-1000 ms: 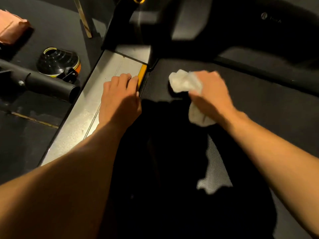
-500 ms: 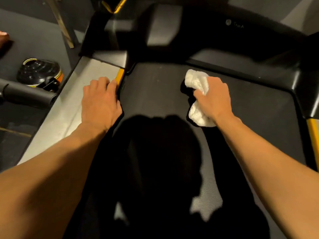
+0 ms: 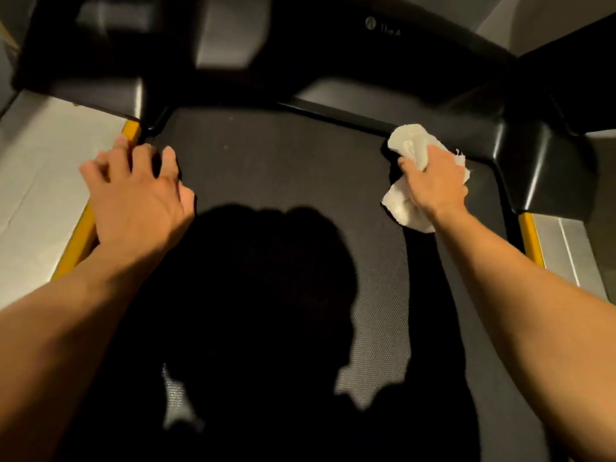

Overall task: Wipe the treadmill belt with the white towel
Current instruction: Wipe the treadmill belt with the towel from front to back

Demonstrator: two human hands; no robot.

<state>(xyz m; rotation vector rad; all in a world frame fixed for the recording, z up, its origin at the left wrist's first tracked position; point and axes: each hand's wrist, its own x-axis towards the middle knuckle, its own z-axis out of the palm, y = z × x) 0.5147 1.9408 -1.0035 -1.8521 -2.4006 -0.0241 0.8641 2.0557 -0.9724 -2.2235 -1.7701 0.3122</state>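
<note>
The black textured treadmill belt point(image 3: 283, 168) fills the middle of the head view, partly under my own shadow. My right hand point(image 3: 436, 181) grips a crumpled white towel point(image 3: 405, 145) and presses it on the belt's far right corner, beside the black motor cover. My left hand point(image 3: 136, 198) rests with spread fingers across the yellow strip point(image 3: 130, 131) and the belt's left edge, holding nothing.
Grey side rails point(image 3: 40, 181) run along both sides of the belt, the right one point(image 3: 563, 251) edged by another yellow strip. The black motor cover point(image 3: 393, 71) and a black corner housing point(image 3: 540, 168) close off the front. A blurred dark console part hangs at top left.
My right hand has slid the towel rightward along the belt's front toward the right corner. My left hand has shifted from the rail onto the belt edge, fingers spread. The view has turned right.
</note>
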